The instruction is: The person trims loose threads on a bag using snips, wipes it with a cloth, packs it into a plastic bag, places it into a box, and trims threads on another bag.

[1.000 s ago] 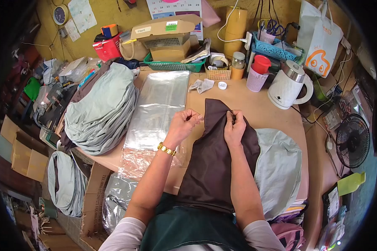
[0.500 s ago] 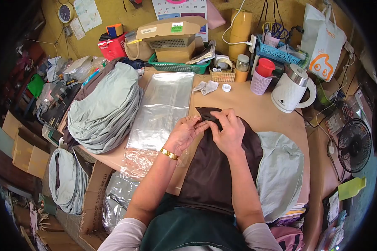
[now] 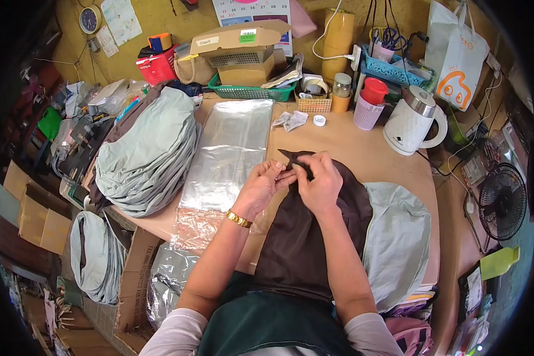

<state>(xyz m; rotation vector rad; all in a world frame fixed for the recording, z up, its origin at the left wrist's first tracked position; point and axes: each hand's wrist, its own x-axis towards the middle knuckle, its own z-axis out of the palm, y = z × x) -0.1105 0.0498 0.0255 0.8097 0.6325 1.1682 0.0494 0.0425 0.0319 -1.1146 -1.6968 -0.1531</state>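
Dark brown fabric (image 3: pixel 302 243) lies in front of me on the table, running from its far corner back to my green apron. My left hand (image 3: pixel 265 185), with a gold watch (image 3: pixel 238 219) at the wrist, pinches the far edge of this fabric. Just to the right, my right hand (image 3: pixel 320 181) grips the same edge between thumb and fingers. A small pointed corner of the fabric sticks up beyond the fingertips. Pale grey-green fabric (image 3: pixel 396 243) lies right of the brown piece, partly covered by it.
Clear plastic bags (image 3: pixel 228 154) lie left of my hands, beside a tall pile of folded grey-green fabric (image 3: pixel 148 154). Toward the back stand a white kettle (image 3: pixel 410 124), a lilac cup (image 3: pixel 368 114) and a green basket (image 3: pixel 252 93). A black fan (image 3: pixel 502 202) is at right.
The far corner of the brown fabric is now bunched more narrowly between my fingers. My right hand has shifted slightly left and up; my left hand stays nearly in place.
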